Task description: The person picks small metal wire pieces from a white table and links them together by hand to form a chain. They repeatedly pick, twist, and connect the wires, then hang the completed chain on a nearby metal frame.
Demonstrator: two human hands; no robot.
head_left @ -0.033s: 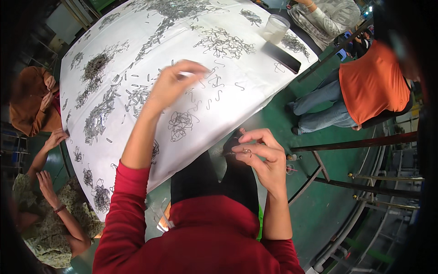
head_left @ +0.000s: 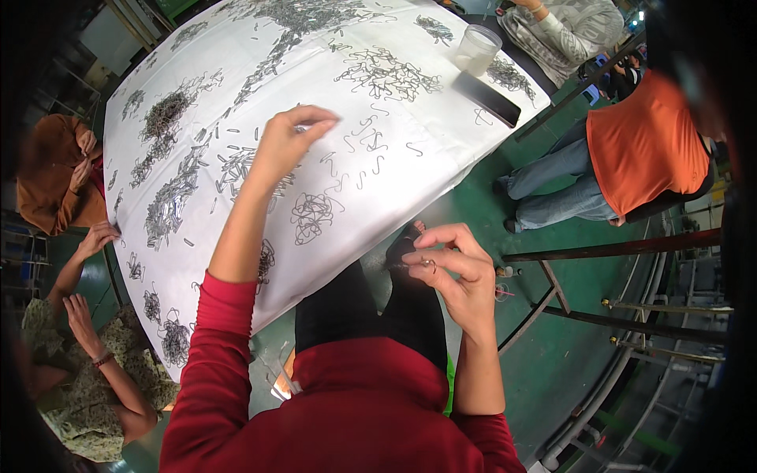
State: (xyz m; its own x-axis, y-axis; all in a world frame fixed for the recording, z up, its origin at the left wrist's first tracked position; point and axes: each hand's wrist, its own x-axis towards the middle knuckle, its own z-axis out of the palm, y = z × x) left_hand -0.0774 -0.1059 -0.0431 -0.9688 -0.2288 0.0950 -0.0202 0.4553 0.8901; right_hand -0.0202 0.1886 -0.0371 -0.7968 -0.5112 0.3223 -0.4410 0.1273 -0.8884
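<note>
Over the white-covered table point(head_left: 449, 150) hovers my left hand point(head_left: 288, 146), thumb and index finger drawn together. Its fingertips are blurred, so anything between them cannot be made out. My right hand point(head_left: 461, 276) is in front of my lap, pinching a small bent wire hook point(head_left: 428, 263) between thumb and fingers. Loose S-shaped wire hooks point(head_left: 378, 165) lie right of my left hand. Nearer the front edge is a tangled heap of wire hooks point(head_left: 310, 221). Small flat metal pieces point(head_left: 236, 167) are scattered left of my left wrist.
More heaps of wire hooks point(head_left: 386, 75) and metal pieces point(head_left: 169, 209) cover the table. A dark phone point(head_left: 487, 99) and a clear plastic tub point(head_left: 477, 51) stand at the right corner. Co-workers sit around the table; a person in orange point(head_left: 643, 142) stands at the right.
My left hand has shifted slightly left, away from the loose hooks, and its thumb and index finger have come closer together. My right hand has hardly moved.
</note>
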